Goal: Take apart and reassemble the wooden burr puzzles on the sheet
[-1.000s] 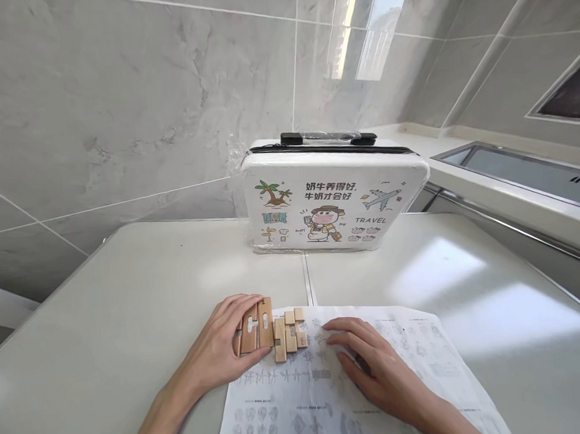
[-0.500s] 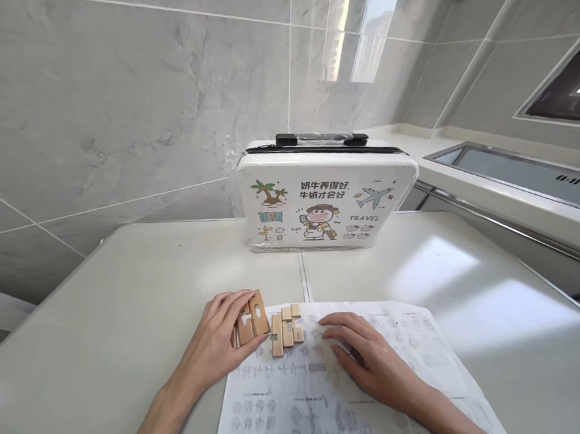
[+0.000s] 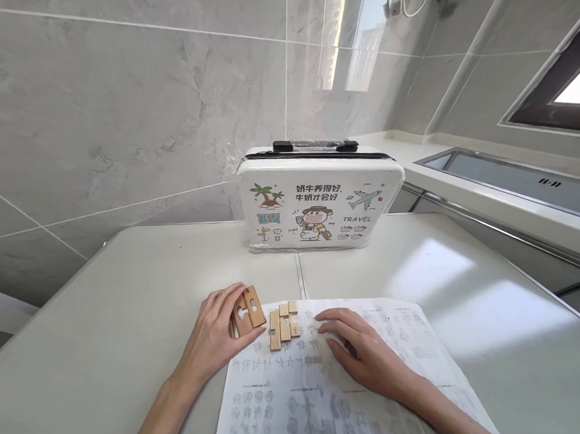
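Head view: nearest, the printed diagram sheet [image 3: 280, 378] runs out of the bottom of the view, its far edge lying across the middle of the white table [image 3: 151, 284]. Over its middle, the right hand [image 3: 364, 350] is loosely curled, thumb apart from the fingers; no piece shows in it, though what lies beneath the palm is hidden.

By the sheet's far left corner, the left hand [image 3: 218, 323] is closed around the darker notched wooden pieces [image 3: 257, 315], fingers at their far ends, thumb at the near right corner. Two show clearly, a third only as a sliver. Their long axes run near to far, far ends leaning left.

Just right of them, inside the far edge, light wooden pieces [image 3: 285, 332] lie side by side in a staggered row, long axes also near to far. That row looks laid out; the darker set seems yet to be released, and the two groups are apart.

Near the table's far edge, a film-wrapped travel case [image 3: 317, 176] stands upright, long axis left to right, printed face toward the camera.
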`<state>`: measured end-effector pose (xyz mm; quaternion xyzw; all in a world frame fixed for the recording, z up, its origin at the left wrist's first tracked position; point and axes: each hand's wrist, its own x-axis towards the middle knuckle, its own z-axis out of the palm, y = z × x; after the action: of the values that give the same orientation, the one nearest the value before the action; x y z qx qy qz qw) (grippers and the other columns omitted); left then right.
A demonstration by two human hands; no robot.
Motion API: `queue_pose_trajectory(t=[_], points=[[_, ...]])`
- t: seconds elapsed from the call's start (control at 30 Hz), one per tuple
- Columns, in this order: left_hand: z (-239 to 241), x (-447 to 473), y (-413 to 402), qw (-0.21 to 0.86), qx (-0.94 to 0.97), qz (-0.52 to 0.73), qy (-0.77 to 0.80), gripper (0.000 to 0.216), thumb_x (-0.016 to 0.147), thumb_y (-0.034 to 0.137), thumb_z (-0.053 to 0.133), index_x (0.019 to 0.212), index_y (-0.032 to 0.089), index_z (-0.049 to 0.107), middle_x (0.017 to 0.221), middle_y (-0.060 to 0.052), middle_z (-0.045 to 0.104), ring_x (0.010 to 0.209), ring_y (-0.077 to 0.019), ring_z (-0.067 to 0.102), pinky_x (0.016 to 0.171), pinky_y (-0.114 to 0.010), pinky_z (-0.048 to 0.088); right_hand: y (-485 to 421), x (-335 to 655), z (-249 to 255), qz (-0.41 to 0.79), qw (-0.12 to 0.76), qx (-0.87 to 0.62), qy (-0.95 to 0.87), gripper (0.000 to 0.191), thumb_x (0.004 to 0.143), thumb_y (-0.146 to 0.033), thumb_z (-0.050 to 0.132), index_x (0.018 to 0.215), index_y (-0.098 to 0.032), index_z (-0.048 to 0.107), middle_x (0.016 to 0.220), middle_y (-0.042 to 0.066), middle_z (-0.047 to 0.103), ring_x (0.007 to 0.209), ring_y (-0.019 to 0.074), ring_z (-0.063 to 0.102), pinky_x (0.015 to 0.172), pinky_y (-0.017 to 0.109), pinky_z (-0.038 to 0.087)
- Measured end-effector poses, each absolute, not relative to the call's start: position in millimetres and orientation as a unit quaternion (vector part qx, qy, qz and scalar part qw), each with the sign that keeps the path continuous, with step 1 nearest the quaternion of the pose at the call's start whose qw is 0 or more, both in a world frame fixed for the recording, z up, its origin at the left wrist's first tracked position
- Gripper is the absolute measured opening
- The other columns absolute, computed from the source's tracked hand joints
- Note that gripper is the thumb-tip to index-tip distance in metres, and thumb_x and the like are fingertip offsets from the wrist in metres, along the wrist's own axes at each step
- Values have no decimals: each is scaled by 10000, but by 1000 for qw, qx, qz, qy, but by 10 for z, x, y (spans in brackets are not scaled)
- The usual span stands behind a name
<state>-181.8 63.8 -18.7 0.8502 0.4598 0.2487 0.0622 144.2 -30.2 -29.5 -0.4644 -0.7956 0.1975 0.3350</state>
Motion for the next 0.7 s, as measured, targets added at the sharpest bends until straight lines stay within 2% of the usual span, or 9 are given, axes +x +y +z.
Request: queue_pose_trajectory(t=[0.07,0.23,0.47,0.57,0.63,0.7], points=[[-197,-1815,644,64,846,246,468,796,875,578,766,1538,267,454,1486,-136,598,1308,-372,560,1060,-540,517,-303,1442,-296,197,337,-464,-795,238,1043,-134,485,1195,-265,611,1339,112,664,1253,277,634,1008,473,583],[-197,-1796,634,61,839,252,479,680,872,541,766,1459,271,554,1286,-119,699,1215,-362,593,994,-518,554,-301,1442,-282,189,340,-460,-798,240,1040,-137,486,1196,-267,613,1328,119,673,1242,280,646,994,473,592],[-122,-1745,599,51,824,288,486,671,896,546,749,1471,281,527,1330,-115,683,1257,-370,553,1035,-553,530,-306,1448,-304,203,349,-463,-789,231,1046,-157,490,1190,-269,632,1324,103,678,1254,265,638,1023,455,570],[-27,-1629,527,81,799,325,500,681,914,567,731,1498,307,496,1386,-103,648,1296,-358,535,1044,-535,544,-324,1433,-281,279,367,-463,-757,220,1071,-235,489,1218,-275,648,1300,99,691,1235,261,645,1034,453,551],[46,-1490,442,113,800,339,481,713,907,583,739,1517,317,481,1421,-100,627,1301,-350,545,1040,-511,560,-342,1415,-222,377,381,-461,-708,226,1090,-333,494,1231,-271,658,1232,96,717,1164,254,677,998,431,558],[100,-1303,341,155,822,333,435,802,876,611,767,1548,306,454,1452,-120,612,1319,-360,545,1043,-504,568,-360,1402,-139,493,384,-440,-645,308,1097,-461,480,1240,-253,657,1124,90,738,1043,243,712,929,402,575]])
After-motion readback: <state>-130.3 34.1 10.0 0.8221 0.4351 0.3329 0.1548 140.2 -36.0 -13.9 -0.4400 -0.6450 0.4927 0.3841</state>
